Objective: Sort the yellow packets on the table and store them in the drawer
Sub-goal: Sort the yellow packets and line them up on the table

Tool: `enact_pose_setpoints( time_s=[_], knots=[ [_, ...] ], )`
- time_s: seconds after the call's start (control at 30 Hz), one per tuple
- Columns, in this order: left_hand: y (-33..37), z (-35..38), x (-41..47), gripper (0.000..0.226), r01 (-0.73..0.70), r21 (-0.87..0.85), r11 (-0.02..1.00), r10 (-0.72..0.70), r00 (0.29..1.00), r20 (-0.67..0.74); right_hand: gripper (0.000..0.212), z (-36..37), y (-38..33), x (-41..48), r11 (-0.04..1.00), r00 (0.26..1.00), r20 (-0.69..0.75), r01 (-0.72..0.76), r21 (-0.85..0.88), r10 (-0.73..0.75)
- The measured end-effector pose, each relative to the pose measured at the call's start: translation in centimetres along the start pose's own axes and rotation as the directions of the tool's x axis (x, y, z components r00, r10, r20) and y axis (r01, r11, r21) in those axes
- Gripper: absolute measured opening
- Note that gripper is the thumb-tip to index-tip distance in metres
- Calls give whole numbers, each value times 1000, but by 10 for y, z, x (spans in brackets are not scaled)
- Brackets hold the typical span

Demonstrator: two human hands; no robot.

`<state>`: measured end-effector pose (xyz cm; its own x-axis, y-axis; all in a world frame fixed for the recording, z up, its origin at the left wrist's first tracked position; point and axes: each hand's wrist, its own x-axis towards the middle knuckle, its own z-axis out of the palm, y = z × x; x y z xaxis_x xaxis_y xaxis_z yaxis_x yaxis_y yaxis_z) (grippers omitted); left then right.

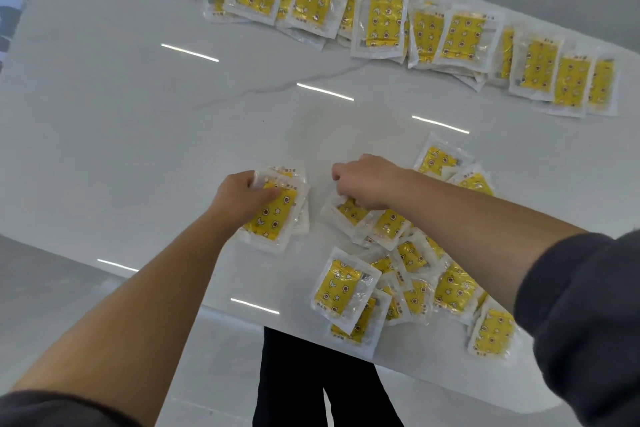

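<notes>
My left hand (244,196) grips a small stack of yellow packets (277,215) near the middle of the white table (138,121), thumb on top. My right hand (367,182) has its fingers curled down onto the upper edge of a packet (348,213) at the top of a loose heap of yellow packets (415,274) by the table's near edge. A long overlapping row of yellow packets (381,21) runs along the far side of the table. No drawer is in view.
The table's near edge (242,317) cuts diagonally across the lower frame, with grey floor below and my dark-trousered legs (294,385) against it. A thin pale cable (277,88) lies on the table between the row and my hands.
</notes>
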<state>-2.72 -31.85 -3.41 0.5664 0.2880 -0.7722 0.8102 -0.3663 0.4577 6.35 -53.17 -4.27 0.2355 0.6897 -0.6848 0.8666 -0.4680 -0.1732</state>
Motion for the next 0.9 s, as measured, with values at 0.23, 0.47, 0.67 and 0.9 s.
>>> enact_pose_setpoints(
  time_s=[0.23,0.47,0.67,0.9],
  knots=[
    [8,-3,11,21,15,-84,996,-7,995,101,29,0,-6,7,988,999,16,34,-150,-32],
    [32,-24,32,14,17,-147,989,9,984,178,24,-12,1,16,990,994,106,42,-132,-28],
    [71,-56,61,19,-3,-220,976,48,978,201,18,-41,43,-9,703,940,6,-258,663,340],
    [160,-28,85,19,-116,-230,966,177,947,269,27,-40,137,-61,-335,480,274,45,941,834]
  ],
)
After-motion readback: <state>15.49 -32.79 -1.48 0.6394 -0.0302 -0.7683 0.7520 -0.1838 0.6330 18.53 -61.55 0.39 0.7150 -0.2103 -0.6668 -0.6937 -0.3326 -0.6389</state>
